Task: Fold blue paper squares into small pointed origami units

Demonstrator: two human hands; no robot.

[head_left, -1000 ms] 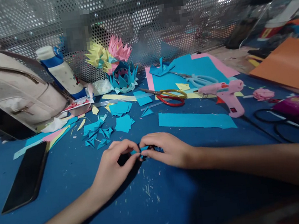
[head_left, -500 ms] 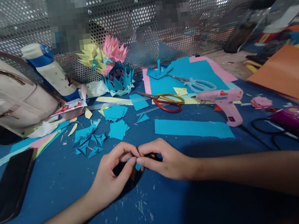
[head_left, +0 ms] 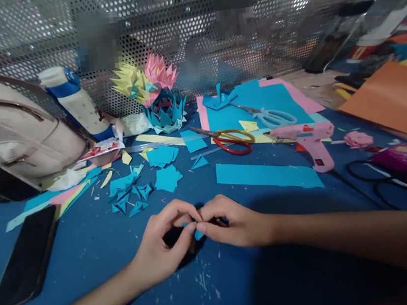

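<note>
Between my two hands is a small piece of blue paper (head_left: 199, 234), mostly covered by the fingers. My left hand (head_left: 167, 238) pinches it from the left with thumb and forefinger. From the right, my right hand (head_left: 230, 222) pinches the same piece, its fingertips touching those of the left. Just beyond the left hand lie several small folded blue paper triangles (head_left: 137, 208). Behind them sit loose blue paper squares (head_left: 168, 178) in stacks. A long blue paper strip (head_left: 265, 174) lies flat past the right hand.
Red-and-yellow-handled scissors (head_left: 235, 141), light-blue scissors (head_left: 277, 117) and a pink glue gun (head_left: 307, 135) lie farther back. Paper flowers (head_left: 164, 110) stand by the perforated metal panel (head_left: 188, 30). At left are a phone (head_left: 26, 263), a bottle (head_left: 77, 103) and a pale backpack (head_left: 10, 122).
The view has shifted slightly, so everything appears a little lower and to the right. Both hands keep their pinch on the blue paper piece.
</note>
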